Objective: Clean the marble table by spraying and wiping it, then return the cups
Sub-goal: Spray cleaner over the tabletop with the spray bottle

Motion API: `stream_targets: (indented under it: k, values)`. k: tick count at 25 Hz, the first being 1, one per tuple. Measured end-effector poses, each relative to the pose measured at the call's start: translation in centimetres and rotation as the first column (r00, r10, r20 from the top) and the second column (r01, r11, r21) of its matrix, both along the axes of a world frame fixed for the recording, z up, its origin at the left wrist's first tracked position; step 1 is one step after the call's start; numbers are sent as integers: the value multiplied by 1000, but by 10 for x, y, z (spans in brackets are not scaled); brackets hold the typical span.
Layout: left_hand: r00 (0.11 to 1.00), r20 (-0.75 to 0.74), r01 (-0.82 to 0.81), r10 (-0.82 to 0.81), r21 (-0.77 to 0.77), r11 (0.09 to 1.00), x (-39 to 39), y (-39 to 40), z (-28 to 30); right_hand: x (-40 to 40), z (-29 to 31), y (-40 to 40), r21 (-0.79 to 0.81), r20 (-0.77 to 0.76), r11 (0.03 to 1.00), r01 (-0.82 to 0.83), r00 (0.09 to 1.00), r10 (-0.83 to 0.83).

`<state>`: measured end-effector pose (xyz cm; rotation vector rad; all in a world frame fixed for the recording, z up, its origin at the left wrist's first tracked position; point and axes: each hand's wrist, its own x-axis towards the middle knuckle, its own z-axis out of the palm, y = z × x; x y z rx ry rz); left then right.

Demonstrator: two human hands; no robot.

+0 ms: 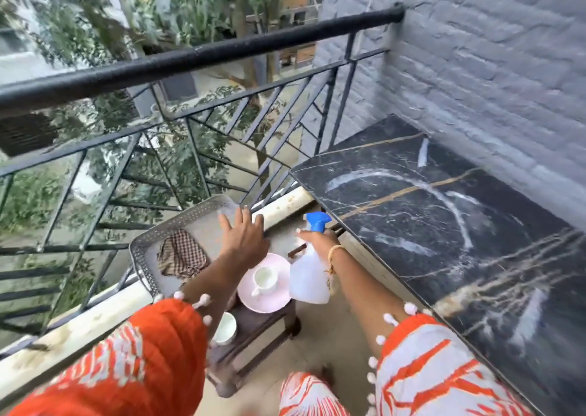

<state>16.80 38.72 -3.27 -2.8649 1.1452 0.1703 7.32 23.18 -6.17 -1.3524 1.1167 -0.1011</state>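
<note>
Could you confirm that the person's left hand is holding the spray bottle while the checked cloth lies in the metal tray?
Not quite: the head view shows the right hand holding the spray bottle. The left hand reaches open over the metal tray, where the checked cloth lies.

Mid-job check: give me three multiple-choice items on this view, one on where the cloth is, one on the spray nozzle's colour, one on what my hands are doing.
1. Where does the checked cloth lie?
A. on the marble table
B. in the metal tray
C. on the pink saucer

2. What colour is the nozzle of the spray bottle?
A. blue
B. red
C. green

3. What is the state of the hands?
A. both empty
B. left grips the bottle
C. right grips the bottle, left is open

Answers:
1 B: the cloth sits inside the metal tray, left of the marble table.
2 A: the trigger head is blue.
3 C: the right hand holds the bottle's neck; the left hand is spread with straight fingers over the tray.
</note>
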Motion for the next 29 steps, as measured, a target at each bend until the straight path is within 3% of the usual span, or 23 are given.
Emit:
stream_targets:
  k: [4, 9, 12, 15, 18, 24, 29]
  values:
    - [998, 8, 70, -70, -19, 997, -28, -66, 21, -50, 27, -61, -12, 65, 997, 82, 995, -81]
    - [995, -90, -48, 46, -30, 998, -64, -142, 15, -98, 29, -134, 52, 131, 993, 111, 984, -117]
    - [978, -191, -102, 87, -66, 993, -89, -194, 17, -130, 31, -177, 5, 123, 994, 112, 986, -111]
    - [983, -173, -76, 64, -63, 995, -98, -224, 16, -145, 35, -210, -65, 139, 990, 123, 984, -113]
    - [964, -218, -167, 150, -61, 984, -98, -232, 10, -147, 37, -236, -47, 210, 986, 157, 967, -144]
    - [773, -480, -512, 414, -89, 854, -85, -243, -4, -130, 39, -263, -51, 195, 997, 52, 980, -41]
    - [493, -781, -749, 383, -157, 644, -54, -264, -4, -99, 36, -282, -107, 148, 976, -189, 968, 203]
